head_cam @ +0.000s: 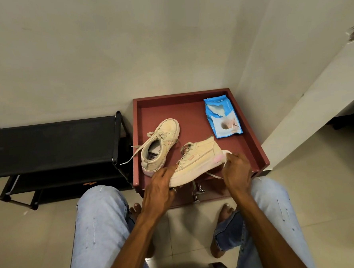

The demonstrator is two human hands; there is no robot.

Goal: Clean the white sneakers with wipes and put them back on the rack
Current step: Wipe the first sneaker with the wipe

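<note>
Noting the black rack (52,145) at the left first: holding neither sneaker on its top shelf, so judging the putting-back as not yet begun. Noting just beside it the red-brown cabinet (253,141) with a raised rim, serving as workbench.

Finding both shoes on its top. Seeing the far sneaker (162,143) standing upright, toe pointing away, a lace trailing over the left edge toward the rack. Seeing the near sneaker (196,161) lying tipped on its side at the front edge, sole facing the person, pink heel patch to the right.

Gripping the toe end of the near sneaker with the left hand (160,184), fingers curled over it. Pinching a white wipe (227,152) in the right hand (236,169), fingers bent, holding it against the heel by the pink patch.

Judging the job as mid-clean; not telling whether the far sneaker is done, both looking cream and dull. Reckoning as left: finishing this shoe, possibly the other, then racking both.

Seeing the blue wipes pack (223,118) lying flat at the back right of the cabinet top, apart from the shoes. Reading nothing on it: a printed picture and pale lines of text, too small to make out. Spotting a small orange mark (90,183) low in the rack, also illegible. Finding no legible brand on either sneaker.
</note>
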